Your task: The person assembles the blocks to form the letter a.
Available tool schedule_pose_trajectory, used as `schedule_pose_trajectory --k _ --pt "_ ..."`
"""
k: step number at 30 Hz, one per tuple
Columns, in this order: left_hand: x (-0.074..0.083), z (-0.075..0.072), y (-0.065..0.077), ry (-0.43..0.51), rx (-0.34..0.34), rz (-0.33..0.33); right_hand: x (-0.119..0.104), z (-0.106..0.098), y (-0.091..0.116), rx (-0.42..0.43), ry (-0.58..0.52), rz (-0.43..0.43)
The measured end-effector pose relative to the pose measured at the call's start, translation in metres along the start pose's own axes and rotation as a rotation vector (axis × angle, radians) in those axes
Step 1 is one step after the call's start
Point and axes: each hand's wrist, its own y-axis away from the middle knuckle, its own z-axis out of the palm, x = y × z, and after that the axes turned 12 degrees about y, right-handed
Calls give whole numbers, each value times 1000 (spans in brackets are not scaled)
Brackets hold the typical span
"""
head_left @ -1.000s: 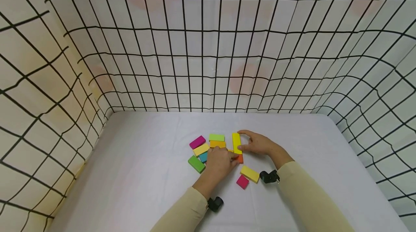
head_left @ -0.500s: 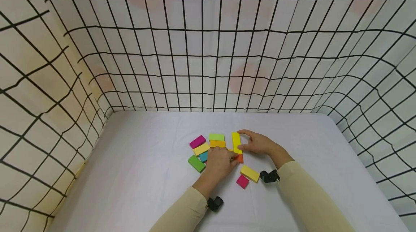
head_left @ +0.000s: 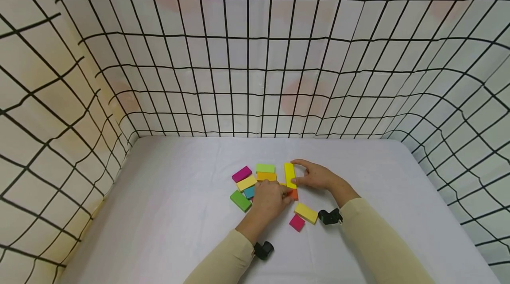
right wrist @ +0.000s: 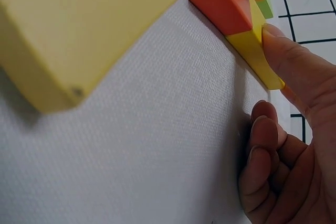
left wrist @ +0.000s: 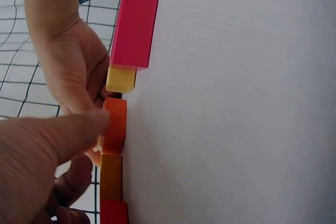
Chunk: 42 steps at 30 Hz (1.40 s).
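Note:
Close to the middle of the table, my right hand (head_left: 316, 175) pinches a bright yellow block (head_left: 290, 175) between thumb and index finger; the other fingers are curled in the right wrist view. The block's near end meets an orange block (head_left: 295, 194). My left hand (head_left: 271, 197) holds that orange block, its thumb against the side in the left wrist view, the index finger over the top. An amber block (left wrist: 111, 177) and a red block (left wrist: 114, 212) line up beside it. Under the left hand, part of the block group is hidden in the head view.
Left of the hands lie magenta (head_left: 241, 174), pale yellow (head_left: 247, 183), blue (head_left: 249, 192) and green (head_left: 241, 201) blocks. Light green (head_left: 265, 168) and amber-yellow (head_left: 266, 176) ones sit behind. A yellow block (head_left: 306, 213) and a pink-red block (head_left: 297, 222) lie in front. Black grid netting (head_left: 248, 69) surrounds the table.

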Motion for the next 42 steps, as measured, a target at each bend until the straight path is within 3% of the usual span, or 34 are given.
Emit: schedule_pose_trajectory --k 4,8,11,20,26,31,37,42 --pt "-3 -3 0 63 30 15 0 1 -1 2 -5 5" --pt "-7 -10 -2 112 47 -17 0 1 -1 3 -6 10" --pt "-12 -14 -4 94 31 -55 0 1 -2 3 9 10" --pt "-8 -11 -4 22 -24 -67 0 -1 0 10 26 10" --pt "-4 -7 -5 -26 -18 -92 -1 1 -1 8 15 30" --pt "-5 -6 -6 -6 -19 -108 1 2 -3 5 6 30" --pt "-18 -17 -10 31 38 -136 1 2 -3 6 0 26" --pt "-37 -37 -21 -23 44 -170 1 2 -3 -3 10 36"
